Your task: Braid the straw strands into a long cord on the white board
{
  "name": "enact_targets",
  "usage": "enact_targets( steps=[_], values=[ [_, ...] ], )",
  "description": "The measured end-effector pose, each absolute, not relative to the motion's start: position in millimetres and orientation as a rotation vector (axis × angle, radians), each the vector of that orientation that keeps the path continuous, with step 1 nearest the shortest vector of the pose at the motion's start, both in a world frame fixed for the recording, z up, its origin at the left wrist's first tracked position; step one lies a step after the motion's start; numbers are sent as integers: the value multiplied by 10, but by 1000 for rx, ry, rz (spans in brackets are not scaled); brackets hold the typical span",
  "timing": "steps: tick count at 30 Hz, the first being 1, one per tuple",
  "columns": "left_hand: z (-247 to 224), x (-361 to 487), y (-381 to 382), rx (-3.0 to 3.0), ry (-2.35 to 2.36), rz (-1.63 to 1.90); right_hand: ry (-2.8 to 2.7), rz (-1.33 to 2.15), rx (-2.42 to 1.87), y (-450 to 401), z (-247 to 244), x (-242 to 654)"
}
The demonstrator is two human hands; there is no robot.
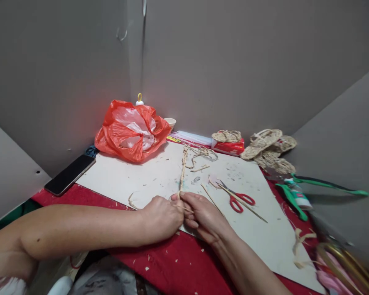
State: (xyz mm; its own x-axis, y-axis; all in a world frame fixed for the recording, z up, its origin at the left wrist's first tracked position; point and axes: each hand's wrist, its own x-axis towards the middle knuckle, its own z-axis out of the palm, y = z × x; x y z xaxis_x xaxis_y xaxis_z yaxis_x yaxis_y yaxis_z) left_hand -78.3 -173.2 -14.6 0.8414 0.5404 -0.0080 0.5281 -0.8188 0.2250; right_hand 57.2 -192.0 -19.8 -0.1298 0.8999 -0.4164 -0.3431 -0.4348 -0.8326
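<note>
- Left hand (163, 217) comes in pretty much sideways, back facing up, fingers curled shut around the near end of a twisted fiber cord (182, 174); the knuckles hide most of that grip.
- Right hand (204, 213) angles in from the lower right, thumb and fingers pinching the same end, right beside the left.
- Red plastic bag (127, 152), back left, has something whitish in it, can't tell what.
- Pale cup (170, 122) sits just behind, contents hidden.
- Cord's mid-board on the pale board (117, 176), on the red-covered worktop (160, 262); long axis points away from the person, far end leaning slightly right.
</note>
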Motion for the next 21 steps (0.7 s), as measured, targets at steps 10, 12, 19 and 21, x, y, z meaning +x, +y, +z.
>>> enact_targets(
  steps=[10,12,19,21],
  values=[
    [131,-1055,-2119,3003,492,-194,-676,1798,-1163,-1921,-193,595],
    [291,-1127,-2047,2747,643,-48,-677,1814,-1149,-1917,-177,612],
    [121,-937,-1327,1635,918,424,-733,1885,-1127,-1897,-159,669],
    [22,-831,-1269,1342,801,284,-754,1881,-1147,-1888,-161,681]
  ],
)
